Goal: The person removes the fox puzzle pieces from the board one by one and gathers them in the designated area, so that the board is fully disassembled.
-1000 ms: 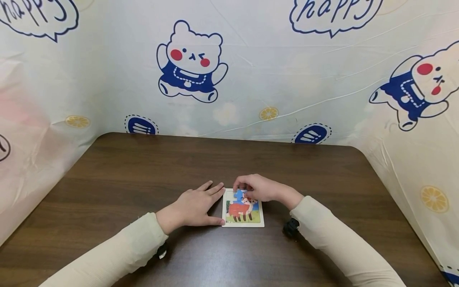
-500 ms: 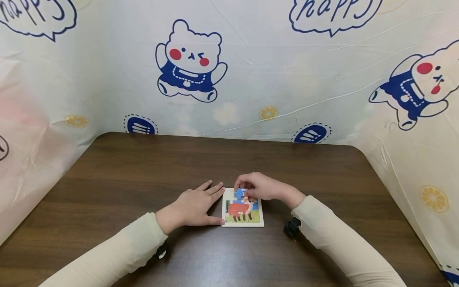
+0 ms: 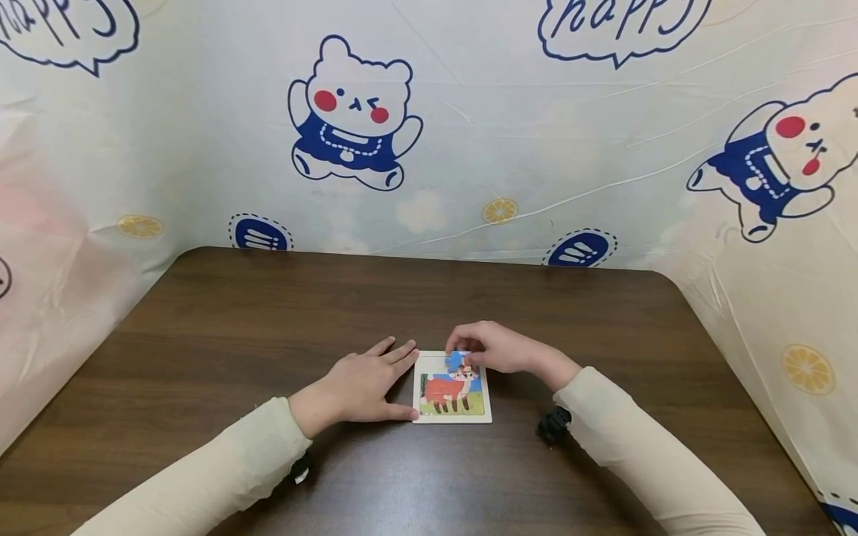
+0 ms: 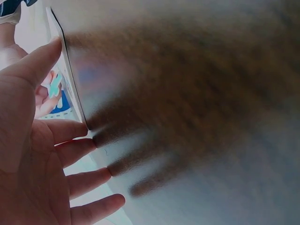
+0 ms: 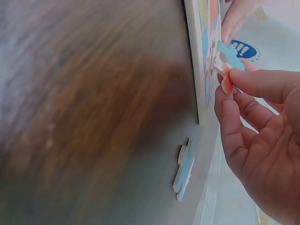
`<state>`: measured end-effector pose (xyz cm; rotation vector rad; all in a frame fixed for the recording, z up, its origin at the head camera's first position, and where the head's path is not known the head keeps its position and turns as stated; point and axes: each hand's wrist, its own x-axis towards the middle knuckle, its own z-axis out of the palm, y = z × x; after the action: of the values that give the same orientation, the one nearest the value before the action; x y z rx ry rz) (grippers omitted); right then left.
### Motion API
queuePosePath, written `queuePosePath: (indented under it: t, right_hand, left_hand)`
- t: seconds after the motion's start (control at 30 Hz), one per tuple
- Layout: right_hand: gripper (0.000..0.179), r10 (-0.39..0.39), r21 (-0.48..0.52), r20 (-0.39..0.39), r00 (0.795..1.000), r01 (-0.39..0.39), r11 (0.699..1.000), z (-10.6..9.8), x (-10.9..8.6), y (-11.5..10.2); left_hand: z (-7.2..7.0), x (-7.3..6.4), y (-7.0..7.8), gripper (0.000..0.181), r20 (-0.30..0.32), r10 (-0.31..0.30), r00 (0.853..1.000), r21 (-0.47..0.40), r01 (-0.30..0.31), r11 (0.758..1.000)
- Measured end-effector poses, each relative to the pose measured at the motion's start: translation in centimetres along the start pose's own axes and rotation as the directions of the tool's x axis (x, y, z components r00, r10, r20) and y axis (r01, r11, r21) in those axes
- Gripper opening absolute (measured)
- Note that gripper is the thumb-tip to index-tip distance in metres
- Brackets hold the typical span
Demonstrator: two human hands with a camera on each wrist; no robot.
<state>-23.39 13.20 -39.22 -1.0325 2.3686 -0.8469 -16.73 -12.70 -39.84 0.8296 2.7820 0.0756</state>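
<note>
A jigsaw puzzle in a white frame (image 3: 429,420), picturing a red-orange animal on grass, lies on the table. My right hand (image 3: 499,348) pinches a blue and orange puzzle piece (image 5: 229,58) between thumb and fingers, over the upper part of the puzzle. In the right wrist view the piece is tilted and raised off the board. My left hand (image 3: 358,387) is spread flat on the table, its thumb and index fingertips touching the frame's left edge. Another bluish puzzle piece (image 5: 184,171) rests on the table near the frame; in the head view it is hidden.
The brown wooden table (image 3: 302,298) runs back to a printed cloth wall (image 3: 456,134) with bear drawings. Similar cloth stands along the left and right sides. Both sleeved forearms reach in from the front edge.
The right hand has slid a little to the right over the puzzle, carrying the pinched piece with it. The left hand stays against the frame.
</note>
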Motion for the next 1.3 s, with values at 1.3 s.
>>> queuePosePath:
  t: [1.3]
  right_hand:
    - [0.023,0.071,0.034,-0.104,0.992,-0.068,0.997,-2.2,-4.7,3.1]
  left_hand:
    - [-0.1,0.1,0.0,0.094,0.012,0.016,1.000,-0.035,-0.015,0.999]
